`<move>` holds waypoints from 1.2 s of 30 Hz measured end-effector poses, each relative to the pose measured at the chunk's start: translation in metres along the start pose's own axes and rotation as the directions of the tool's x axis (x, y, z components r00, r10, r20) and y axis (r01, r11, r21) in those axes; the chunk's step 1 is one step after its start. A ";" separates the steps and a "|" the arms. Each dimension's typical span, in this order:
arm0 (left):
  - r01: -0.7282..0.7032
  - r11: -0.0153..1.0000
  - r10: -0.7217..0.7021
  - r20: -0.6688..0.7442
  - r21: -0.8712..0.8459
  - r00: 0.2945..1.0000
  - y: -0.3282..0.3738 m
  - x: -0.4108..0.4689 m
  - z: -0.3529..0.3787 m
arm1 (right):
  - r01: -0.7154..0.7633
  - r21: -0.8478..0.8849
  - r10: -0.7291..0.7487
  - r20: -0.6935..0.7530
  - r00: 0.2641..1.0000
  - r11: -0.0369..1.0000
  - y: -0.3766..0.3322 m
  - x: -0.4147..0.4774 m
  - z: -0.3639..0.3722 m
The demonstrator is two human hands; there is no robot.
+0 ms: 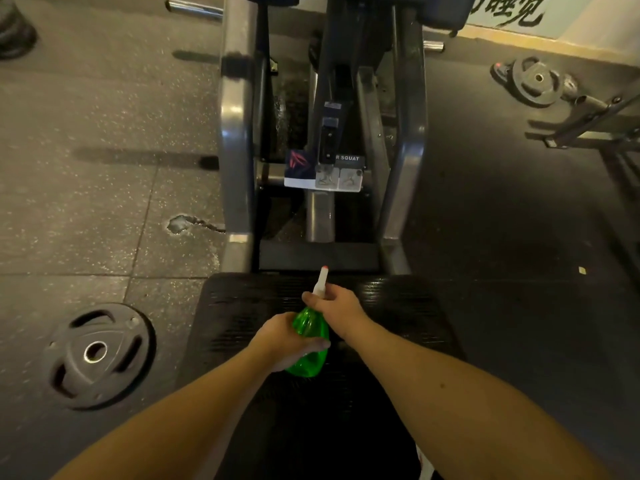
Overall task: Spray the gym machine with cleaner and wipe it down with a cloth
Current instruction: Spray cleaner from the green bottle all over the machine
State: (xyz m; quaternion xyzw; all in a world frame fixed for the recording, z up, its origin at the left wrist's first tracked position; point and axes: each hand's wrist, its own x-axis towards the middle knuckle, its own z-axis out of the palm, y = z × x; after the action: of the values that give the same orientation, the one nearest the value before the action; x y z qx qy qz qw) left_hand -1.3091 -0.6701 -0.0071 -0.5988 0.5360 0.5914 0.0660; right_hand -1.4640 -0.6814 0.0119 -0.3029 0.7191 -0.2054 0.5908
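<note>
A green translucent spray bottle [309, 337] with a white nozzle and red tip is held over the black ribbed foot platform [398, 306] of the squat machine [237, 140]. My left hand [280, 337] grips the bottle's body from the left. My right hand [334, 301] wraps round the white spray head at the neck. The nozzle points away from me toward the machine's grey steel frame and its label plate [323, 173]. No cloth is in view.
A black weight plate [98, 355] lies on the rubber floor at the lower left. More plates and a rack [540, 81] stand at the upper right. A damaged patch [180, 223] marks the floor beside the frame's left foot.
</note>
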 end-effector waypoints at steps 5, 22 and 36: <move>0.021 0.999 -0.022 -0.039 -0.038 0.999 -0.027 0.022 0.001 | 0.008 -0.015 -0.008 0.015 1.000 1.000 0.010 0.022 0.022; -0.022 1.000 0.019 -0.136 -0.016 0.990 -0.043 0.196 -0.018 | 0.064 0.009 -0.063 -0.094 0.994 0.998 0.025 0.186 0.029; 0.170 0.979 -0.172 -0.002 -0.115 0.985 -0.097 0.081 0.072 | -0.112 0.085 0.106 0.067 0.992 0.990 0.121 0.079 0.048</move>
State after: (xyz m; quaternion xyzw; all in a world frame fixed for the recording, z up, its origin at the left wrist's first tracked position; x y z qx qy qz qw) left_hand -1.3072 -0.6238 -0.1453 -0.6489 0.4484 0.6097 0.0791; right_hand -1.4501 -0.6441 -0.1349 -0.2430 0.7062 -0.1948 0.6359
